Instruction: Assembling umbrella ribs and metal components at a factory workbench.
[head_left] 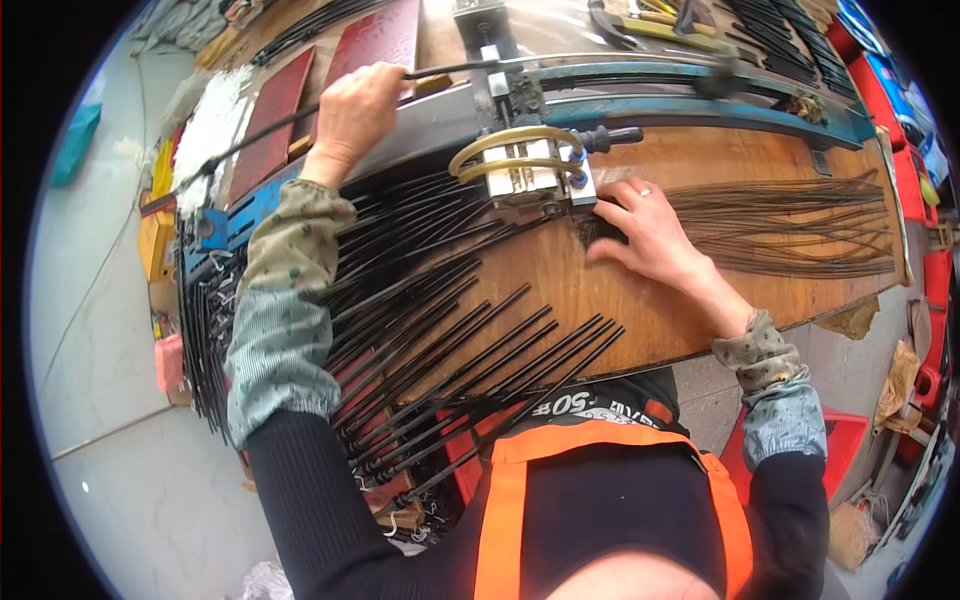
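Observation:
My left hand (355, 112) is closed around a long black rod (262, 132) that slants up to a metal clamp fixture (497, 85) on a blue rail (680, 80). Beyond the fixture, a thin shaft runs rightward along the rail, its far end blurred. My right hand (650, 235) rests over the wooden table, thumb and fingers apart, its fingertips beside a silver pneumatic block (525, 170) with yellowish hoses. Under and beside that hand fans a bundle of thin dark wires (790, 225). Whether its fingertips touch the block or the wire ends I cannot tell.
Many black rods (480, 350) lie across the table's left side and overhang its near edge. Dark red panels (370, 50) lie at the back left. A hammer (608, 25) and other tools sit at the back. Red bins (905, 180) stand along the right.

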`<state>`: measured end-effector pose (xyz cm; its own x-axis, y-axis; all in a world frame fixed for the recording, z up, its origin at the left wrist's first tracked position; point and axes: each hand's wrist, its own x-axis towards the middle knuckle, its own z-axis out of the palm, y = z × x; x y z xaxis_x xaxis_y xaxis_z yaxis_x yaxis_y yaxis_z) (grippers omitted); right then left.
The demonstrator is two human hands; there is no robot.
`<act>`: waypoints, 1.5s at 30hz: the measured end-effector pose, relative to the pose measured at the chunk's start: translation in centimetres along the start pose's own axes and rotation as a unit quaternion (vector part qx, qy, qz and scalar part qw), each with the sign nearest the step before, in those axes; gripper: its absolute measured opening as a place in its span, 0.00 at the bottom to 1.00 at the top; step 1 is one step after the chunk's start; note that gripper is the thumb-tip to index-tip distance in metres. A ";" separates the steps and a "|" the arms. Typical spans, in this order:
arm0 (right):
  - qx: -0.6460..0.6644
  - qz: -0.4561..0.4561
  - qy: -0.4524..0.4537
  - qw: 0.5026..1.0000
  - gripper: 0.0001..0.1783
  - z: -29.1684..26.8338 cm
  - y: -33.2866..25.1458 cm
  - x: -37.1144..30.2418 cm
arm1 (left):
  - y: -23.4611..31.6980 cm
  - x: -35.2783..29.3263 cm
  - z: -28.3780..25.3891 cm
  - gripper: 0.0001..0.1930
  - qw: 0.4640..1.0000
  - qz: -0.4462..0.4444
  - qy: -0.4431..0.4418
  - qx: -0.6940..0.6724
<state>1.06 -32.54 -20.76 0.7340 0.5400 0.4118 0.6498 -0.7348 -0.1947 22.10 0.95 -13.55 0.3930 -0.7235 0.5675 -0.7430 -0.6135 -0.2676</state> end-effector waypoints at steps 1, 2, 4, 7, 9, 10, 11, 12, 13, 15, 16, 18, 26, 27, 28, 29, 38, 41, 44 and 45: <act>0.035 0.030 0.026 0.999 0.21 0.4 -0.8 0.1 | -1.7 -1.7 -0.4 0.04 1.000 -0.010 0.022 -0.013; 0.068 0.062 0.050 0.994 0.17 0.8 -1.1 0.4 | -1.9 -3.0 -0.4 0.05 0.998 -0.039 0.049 0.012; 0.072 0.052 0.056 0.994 0.14 0.7 -1.2 1.0 | -0.8 -4.4 -1.1 0.07 0.990 -0.095 0.075 0.077; 0.132 0.118 0.052 0.983 0.09 0.2 -0.3 -0.1 | 8.7 -6.7 -3.7 0.09 0.991 -0.098 -0.082 0.029; 0.101 0.147 0.005 0.984 0.08 -0.1 -0.4 0.6 | 15.2 -9.3 -5.5 0.07 0.984 -0.114 -0.097 -0.099; 0.104 0.145 0.001 0.984 0.08 0.0 -0.8 0.8 | 16.9 -10.3 -5.6 0.07 0.975 -0.156 -0.109 -0.117; 0.116 0.117 0.000 0.986 0.08 0.1 -0.6 1.3 | 18.0 -10.7 -5.2 0.08 0.964 -0.194 -0.116 -0.139; 0.126 0.091 -0.001 0.988 0.07 0.0 -0.7 1.6 | 18.4 -11.1 -5.2 0.08 0.964 -0.193 -0.114 -0.144; 0.120 0.095 -0.003 0.988 0.07 -0.2 -0.8 1.8 | 18.4 -11.3 -5.1 0.08 0.960 -0.216 -0.120 -0.128; 0.097 0.106 -0.014 0.989 0.08 -0.7 -1.2 2.0 | 18.4 -11.5 -5.4 0.08 0.953 -0.229 -0.158 -0.122; 0.077 0.130 -0.014 0.988 0.09 -0.4 -1.5 1.7 | 18.6 -11.4 -5.8 0.07 0.957 -0.210 -0.159 -0.123; 0.070 0.149 -0.015 0.986 0.09 -0.1 -2.1 1.0 | 18.6 -11.2 -5.8 0.07 0.962 -0.185 -0.157 -0.127; 0.216 0.179 0.012 0.960 0.11 -1.8 -2.1 0.7 | 18.8 -9.5 -9.2 0.06 0.948 -0.173 -0.167 -0.210; 0.352 0.213 -0.040 0.911 0.11 -2.0 -2.3 0.5 | 18.9 -9.3 -9.6 0.06 0.946 -0.170 -0.177 -0.211; 0.361 0.218 -0.023 0.907 0.13 -2.2 -2.7 0.3 | 19.0 -9.1 -10.0 0.07 0.946 -0.166 -0.177 -0.212; 0.359 0.221 -0.020 0.906 0.13 -2.1 -2.9 0.0 | 19.1 -8.8 -10.3 0.07 0.947 -0.162 -0.177 -0.214; 0.297 0.200 0.133 0.924 0.11 -2.5 -3.4 -1.7 | 20.1 -5.3 -12.0 0.21 0.945 -0.131 -0.202 -0.221; 0.234 0.106 0.156 0.954 0.06 -3.8 -2.2 -2.1 | 20.2 -4.0 -12.0 0.21 0.946 -0.105 -0.214 -0.220; 0.132 0.008 0.126 0.983 0.26 -4.0 -2.3 -2.2 | 19.9 -2.9 -12.0 0.20 0.939 -0.067 -0.266 -0.208; 0.139 -0.028 0.124 0.982 0.29 -4.1 -2.2 -2.1 | 19.9 -1.9 -12.0 0.19 0.938 -0.055 -0.267 -0.212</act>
<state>-2.75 -33.71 -17.59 0.6474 0.4347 0.6261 0.7420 -0.5472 -0.3873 0.06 -6.13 -10.64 0.6118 -0.7878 0.0717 -0.7859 -0.5950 0.1683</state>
